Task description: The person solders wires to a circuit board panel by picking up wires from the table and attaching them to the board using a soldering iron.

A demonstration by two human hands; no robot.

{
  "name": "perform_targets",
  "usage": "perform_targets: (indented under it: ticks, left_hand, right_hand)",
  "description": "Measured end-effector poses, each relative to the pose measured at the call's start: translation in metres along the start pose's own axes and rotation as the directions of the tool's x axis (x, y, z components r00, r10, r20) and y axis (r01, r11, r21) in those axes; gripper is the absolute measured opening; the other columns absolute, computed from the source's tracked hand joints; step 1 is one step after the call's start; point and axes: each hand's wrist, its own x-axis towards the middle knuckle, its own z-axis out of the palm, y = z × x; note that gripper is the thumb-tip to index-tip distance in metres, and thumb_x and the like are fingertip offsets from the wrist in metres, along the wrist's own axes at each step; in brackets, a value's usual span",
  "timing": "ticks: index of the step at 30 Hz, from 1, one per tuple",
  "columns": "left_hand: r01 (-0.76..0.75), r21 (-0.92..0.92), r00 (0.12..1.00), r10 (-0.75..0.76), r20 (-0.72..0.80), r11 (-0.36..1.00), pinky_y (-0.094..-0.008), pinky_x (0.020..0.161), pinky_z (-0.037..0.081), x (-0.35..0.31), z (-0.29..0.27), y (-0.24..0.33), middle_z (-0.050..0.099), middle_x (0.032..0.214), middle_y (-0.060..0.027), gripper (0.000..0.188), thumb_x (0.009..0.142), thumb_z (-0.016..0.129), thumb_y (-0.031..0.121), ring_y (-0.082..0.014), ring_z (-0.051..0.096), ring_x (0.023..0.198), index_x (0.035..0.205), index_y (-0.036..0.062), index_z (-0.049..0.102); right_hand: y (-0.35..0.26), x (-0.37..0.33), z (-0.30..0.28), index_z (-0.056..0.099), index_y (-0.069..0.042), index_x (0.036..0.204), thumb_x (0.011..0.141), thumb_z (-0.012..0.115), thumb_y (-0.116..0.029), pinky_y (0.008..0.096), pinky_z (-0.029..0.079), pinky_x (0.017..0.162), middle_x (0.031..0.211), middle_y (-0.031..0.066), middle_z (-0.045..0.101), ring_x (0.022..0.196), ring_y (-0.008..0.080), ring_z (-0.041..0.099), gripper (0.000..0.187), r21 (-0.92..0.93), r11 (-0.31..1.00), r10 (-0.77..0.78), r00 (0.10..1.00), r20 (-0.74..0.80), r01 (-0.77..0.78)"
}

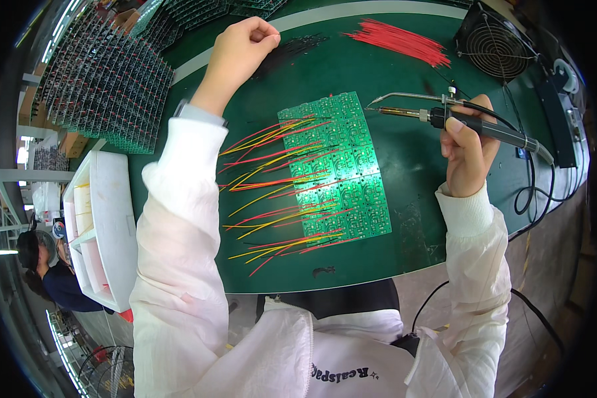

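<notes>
My right hand (469, 147) grips a soldering iron (471, 125) with a thin metal feed tube (411, 96) along its upper side. Its tip points left, just off the right edge of a green circuit board panel (361, 166). Rows of red, yellow and a few black wires (265, 192) stick out over the panel's left side. Up at the far side, my left hand (242, 53) is closed in a pinch beside a pile of black wires (295, 50). Whatever lies between those fingertips is too small to make out.
Loose red wires (401, 41) lie at the far edge, with a black fan (497, 50) to their right. A white compartment tray (106, 225) and stacked circuit boards (106, 83) stand left. A control box (556, 119) with black cables sits right. Another person (63, 282) is beyond the tray.
</notes>
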Motion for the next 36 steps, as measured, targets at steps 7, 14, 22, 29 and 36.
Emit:
perform_targets:
  ticks: [7,14,22,29,36]
  left_hand:
    - [-0.04,-0.042,0.999,0.039,-0.032,0.998,-0.0211,0.068,0.046,-0.043,0.003,0.032,0.065,0.077,-0.005,0.013,0.08,0.062,0.011,-0.0107,0.06,0.071,0.089,0.0011,0.062]
    - [-0.179,0.189,0.983,0.181,0.011,0.965,-0.0252,0.063,0.047,-0.011,0.009,0.008,0.065,0.074,-0.008,0.016,0.076,0.063,0.011,-0.0156,0.062,0.068,0.09,0.0025,0.064]
    - [-0.164,0.145,0.986,0.157,0.055,0.976,-0.0236,0.062,0.047,-0.009,-0.019,0.013,0.066,0.074,-0.0064,0.02,0.077,0.063,0.012,-0.0118,0.062,0.066,0.095,0.0049,0.063]
    - [-0.18,0.105,0.969,0.158,0.19,0.978,-0.0277,0.071,0.047,-0.068,-0.008,0.03,0.06,0.083,-0.008,0.019,0.074,0.066,0.008,-0.017,0.06,0.078,0.09,-0.0001,0.06]
    - [-0.069,0.126,0.962,0.033,0.271,0.99,-0.0269,0.066,0.046,-0.061,-0.01,0.023,0.06,0.08,-0.0071,0.016,0.074,0.064,0.007,-0.0171,0.059,0.07,0.089,0.0007,0.061]
  right_hand:
    - [0.002,-0.002,-0.003,0.047,-0.004,0.076,0.07,0.06,-0.011,0.0176,0.029,0.041,0.056,0.0014,0.047,0.044,0.0051,0.041,0.016,-0.02,1.0,-0.003,1.0,0.014,0.003]
    - [0.003,-0.001,-0.001,0.048,-0.004,0.076,0.07,0.06,-0.012,0.0172,0.028,0.041,0.056,0.001,0.047,0.044,0.0046,0.041,0.016,-0.06,0.998,0.016,0.999,0.037,-0.013]
    - [-0.001,0.0,0.0,0.046,-0.004,0.075,0.069,0.06,-0.012,0.0177,0.029,0.04,0.056,0.0012,0.047,0.044,0.0045,0.041,0.017,-0.047,0.999,0.027,0.999,0.033,-0.026]
    - [-0.002,-0.002,0.0,0.045,-0.004,0.076,0.069,0.06,-0.011,0.0177,0.029,0.041,0.057,0.0016,0.047,0.044,0.0046,0.041,0.018,-0.045,0.998,0.052,0.997,0.061,-0.049]
    - [-0.002,-0.003,-0.003,0.045,-0.004,0.076,0.069,0.059,-0.011,0.0177,0.029,0.041,0.057,0.0015,0.047,0.045,0.0048,0.041,0.017,-0.057,0.997,0.052,0.997,0.064,-0.048]
